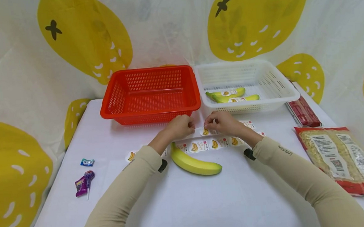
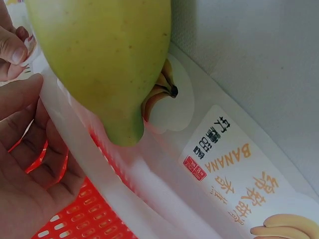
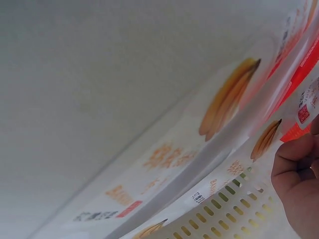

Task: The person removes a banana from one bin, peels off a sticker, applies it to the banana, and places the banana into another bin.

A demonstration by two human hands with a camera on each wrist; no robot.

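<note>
A strip of banana stickers (image 1: 194, 146) lies across the table, and its far part is lifted toward both hands. My left hand (image 1: 181, 126) pinches the strip's edge; in the left wrist view its thumb (image 2: 25, 92) is at the white backing, with the fingers curled behind. My right hand (image 1: 222, 121) pinches a banana sticker (image 3: 310, 102) between thumb and fingertips. A yellow banana (image 1: 197, 164) with a greenish tip rests just in front of the strip, its stem overlapping the stickers. The banana (image 2: 99, 55) fills much of the left wrist view.
Behind the hands stand a red basket (image 1: 151, 116) and a white basket (image 1: 279, 87) with two labelled bananas (image 1: 241, 98). At left lie a small blue packet (image 1: 87, 162), a purple packet (image 1: 80, 186) and a lollipop (image 1: 88, 175). At right are a grain bag (image 1: 323, 154) and a dark red package (image 1: 305, 112).
</note>
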